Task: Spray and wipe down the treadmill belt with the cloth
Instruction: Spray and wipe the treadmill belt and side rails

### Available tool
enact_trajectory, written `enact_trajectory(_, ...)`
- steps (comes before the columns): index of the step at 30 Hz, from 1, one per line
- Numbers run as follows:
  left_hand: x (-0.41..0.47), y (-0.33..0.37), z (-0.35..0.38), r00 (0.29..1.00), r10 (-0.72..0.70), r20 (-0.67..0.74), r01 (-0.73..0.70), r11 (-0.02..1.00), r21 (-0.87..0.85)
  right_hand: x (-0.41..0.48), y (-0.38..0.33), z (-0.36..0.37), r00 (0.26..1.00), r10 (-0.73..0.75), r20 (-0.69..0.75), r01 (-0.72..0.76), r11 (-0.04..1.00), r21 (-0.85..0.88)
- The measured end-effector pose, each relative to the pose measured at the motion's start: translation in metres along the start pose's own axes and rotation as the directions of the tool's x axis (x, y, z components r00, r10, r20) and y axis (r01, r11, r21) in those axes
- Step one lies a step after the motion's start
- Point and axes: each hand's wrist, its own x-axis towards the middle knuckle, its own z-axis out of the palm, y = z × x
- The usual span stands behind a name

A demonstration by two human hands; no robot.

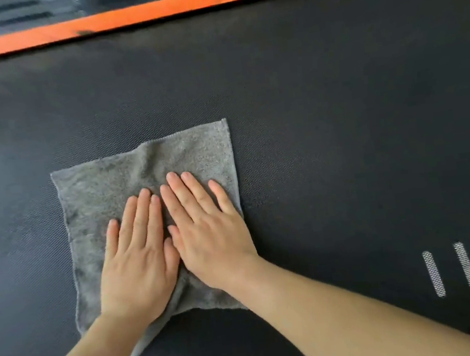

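The dark textured treadmill belt (337, 107) fills nearly the whole frame. An orange side rail (179, 4) runs across the top, and white dashed marks (469, 264) sit at lower right. A grey cloth (106, 192) lies spread on the belt, left of centre. Both hands press flat on it, fingers straight: left hand (138, 265) beside right hand (208, 236), their thumbs touching.
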Motion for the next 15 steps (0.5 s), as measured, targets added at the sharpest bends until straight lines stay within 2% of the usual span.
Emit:
enact_trajectory(3, -0.003, 0.048, 0.012, 0.996, -0.064, -0.068, 0.062, 0.998, -0.024, -0.024, 0.039, -0.006, 0.999, -0.047, -0.002, 0.046, 0.998, -0.038)
enact_trajectory(5, -0.002, 0.092, 0.022, 0.997, -0.031, -0.069, 0.027, 0.998, -0.055, -0.047, 0.077, -0.012, 1.0, -0.011, 0.0, 0.011, 0.997, -0.08)
enact_trajectory(8, 0.012, 0.165, 0.025, 0.987, 0.152, -0.055, -0.157, 0.982, -0.106, -0.097, 0.142, -0.025, 0.987, 0.159, 0.019, -0.154, 0.976, -0.151)
enact_trajectory(10, 0.024, 0.199, 0.024, 0.944, 0.331, 0.002, -0.329, 0.938, -0.111, -0.128, 0.177, -0.037, 0.951, 0.3, 0.072, -0.284, 0.944, -0.169)
enact_trajectory(13, 0.042, 0.207, 0.021, 0.855, 0.515, 0.067, -0.507, 0.856, -0.101, -0.14, 0.179, -0.045, 0.863, 0.492, 0.115, -0.475, 0.868, -0.145)
enact_trajectory(15, 0.059, 0.196, 0.015, 0.826, 0.561, 0.045, -0.557, 0.826, -0.084, -0.117, 0.166, -0.046, 0.83, 0.556, 0.05, -0.546, 0.827, -0.136)
